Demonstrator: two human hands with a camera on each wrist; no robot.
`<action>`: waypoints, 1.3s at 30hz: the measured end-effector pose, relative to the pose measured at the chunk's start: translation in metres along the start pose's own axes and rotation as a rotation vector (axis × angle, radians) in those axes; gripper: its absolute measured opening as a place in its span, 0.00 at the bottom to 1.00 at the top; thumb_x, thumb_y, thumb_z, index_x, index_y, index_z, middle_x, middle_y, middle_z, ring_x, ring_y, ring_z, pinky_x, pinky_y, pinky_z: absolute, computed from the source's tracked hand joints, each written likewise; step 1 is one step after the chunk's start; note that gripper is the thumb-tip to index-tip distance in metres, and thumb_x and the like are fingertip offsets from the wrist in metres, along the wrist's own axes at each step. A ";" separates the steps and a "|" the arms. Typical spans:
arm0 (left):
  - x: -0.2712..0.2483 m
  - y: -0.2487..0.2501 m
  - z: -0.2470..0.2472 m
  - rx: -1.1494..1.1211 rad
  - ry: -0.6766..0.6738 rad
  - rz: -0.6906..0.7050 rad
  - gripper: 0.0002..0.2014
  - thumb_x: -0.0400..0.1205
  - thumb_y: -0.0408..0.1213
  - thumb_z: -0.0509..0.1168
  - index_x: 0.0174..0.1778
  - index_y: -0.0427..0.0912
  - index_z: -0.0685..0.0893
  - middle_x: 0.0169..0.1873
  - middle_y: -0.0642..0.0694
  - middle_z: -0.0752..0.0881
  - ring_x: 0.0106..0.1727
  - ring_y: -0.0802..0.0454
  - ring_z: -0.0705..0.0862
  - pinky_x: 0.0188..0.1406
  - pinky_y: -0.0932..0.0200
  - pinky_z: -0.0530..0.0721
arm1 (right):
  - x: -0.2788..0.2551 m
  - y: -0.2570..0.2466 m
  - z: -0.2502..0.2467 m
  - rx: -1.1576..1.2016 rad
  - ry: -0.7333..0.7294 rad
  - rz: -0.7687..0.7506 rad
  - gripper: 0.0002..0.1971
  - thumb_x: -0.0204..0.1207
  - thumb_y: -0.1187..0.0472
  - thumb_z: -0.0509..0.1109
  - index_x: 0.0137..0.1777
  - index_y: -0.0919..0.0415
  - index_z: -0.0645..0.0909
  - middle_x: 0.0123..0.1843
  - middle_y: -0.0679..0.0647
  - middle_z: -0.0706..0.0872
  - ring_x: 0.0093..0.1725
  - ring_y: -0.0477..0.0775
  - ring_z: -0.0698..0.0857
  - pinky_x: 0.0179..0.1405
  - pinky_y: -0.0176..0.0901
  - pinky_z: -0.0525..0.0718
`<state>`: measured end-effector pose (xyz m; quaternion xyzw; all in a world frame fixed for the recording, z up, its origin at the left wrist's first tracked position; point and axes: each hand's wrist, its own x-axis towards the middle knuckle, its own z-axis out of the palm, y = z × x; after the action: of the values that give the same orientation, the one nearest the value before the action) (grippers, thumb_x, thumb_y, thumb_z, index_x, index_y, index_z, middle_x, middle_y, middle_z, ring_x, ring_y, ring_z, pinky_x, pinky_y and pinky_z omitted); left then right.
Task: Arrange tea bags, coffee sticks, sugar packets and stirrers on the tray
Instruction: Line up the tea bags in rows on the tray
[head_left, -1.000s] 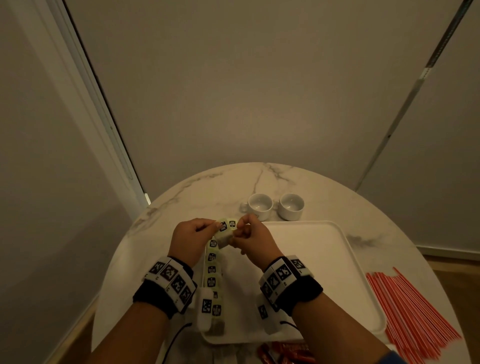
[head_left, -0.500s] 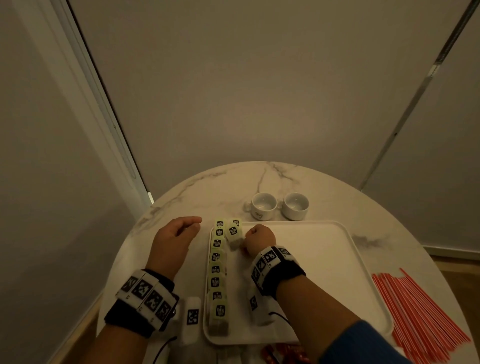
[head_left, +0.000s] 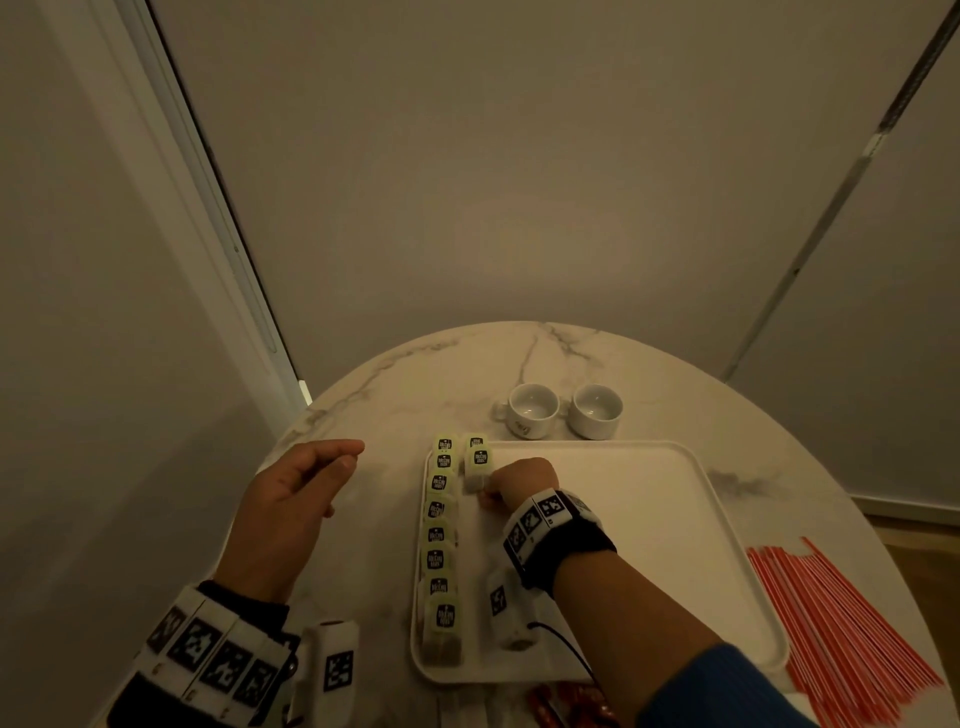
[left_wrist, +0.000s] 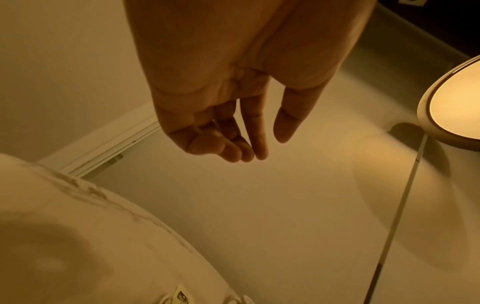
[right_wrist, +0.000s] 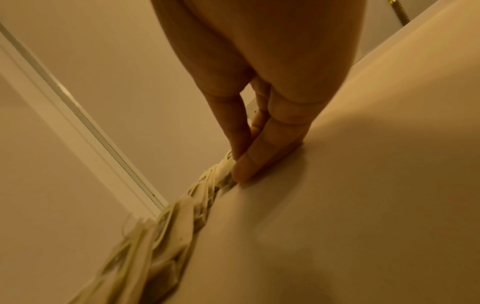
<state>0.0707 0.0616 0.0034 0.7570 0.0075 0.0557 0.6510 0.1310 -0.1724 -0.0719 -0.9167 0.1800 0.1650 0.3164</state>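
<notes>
A white tray (head_left: 649, 519) lies on the round marble table (head_left: 415, 395). A column of green-tagged tea bags (head_left: 439, 535) runs down the tray's left edge. Beside its far end a second column starts with two bags. My right hand (head_left: 485, 493) rests on the tray and pinches the nearer one, a tea bag (head_left: 479, 465). In the right wrist view, the right hand (right_wrist: 237, 164) holds that bag's end between thumb and forefinger, and the tea bags (right_wrist: 166, 230) trail toward the camera over the tray (right_wrist: 363, 185). My left hand (head_left: 348, 457) hovers left of the tray, and the left hand (left_wrist: 267, 148) is relaxed and holds nothing.
Two white cups (head_left: 534, 415) (head_left: 596, 410) stand just beyond the tray. Red stirrers (head_left: 841, 623) are fanned out on the table at the right. Red packets (head_left: 571, 701) lie at the near edge below the tray. A wall and door frame lie to the left.
One second ago both hands held a tea bag above the tray. The right hand has since lowered it onto the tray, and the left hand has let go and drawn back left.
</notes>
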 end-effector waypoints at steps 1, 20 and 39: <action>-0.001 -0.001 -0.001 0.010 0.001 0.001 0.09 0.81 0.31 0.65 0.48 0.48 0.90 0.47 0.53 0.90 0.44 0.63 0.84 0.38 0.58 0.79 | 0.001 0.000 0.001 0.027 0.002 0.004 0.17 0.83 0.51 0.60 0.63 0.56 0.83 0.61 0.56 0.86 0.62 0.58 0.84 0.61 0.42 0.76; -0.012 -0.009 -0.015 0.105 -0.045 0.011 0.09 0.80 0.35 0.69 0.46 0.55 0.90 0.48 0.54 0.90 0.44 0.60 0.84 0.39 0.56 0.79 | 0.015 0.000 0.012 0.092 0.019 0.073 0.16 0.74 0.63 0.68 0.60 0.67 0.84 0.57 0.63 0.88 0.57 0.61 0.87 0.55 0.47 0.86; -0.097 -0.035 -0.064 1.158 -0.665 -0.241 0.41 0.70 0.68 0.67 0.77 0.56 0.64 0.67 0.54 0.71 0.66 0.55 0.74 0.65 0.57 0.75 | -0.155 -0.017 0.034 -0.056 -0.288 -0.597 0.13 0.75 0.53 0.74 0.57 0.54 0.82 0.54 0.48 0.83 0.51 0.48 0.80 0.49 0.35 0.75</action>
<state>-0.0291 0.1216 -0.0291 0.9543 -0.0802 -0.2659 0.1100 -0.0045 -0.1035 -0.0235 -0.9046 -0.1476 0.1979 0.3475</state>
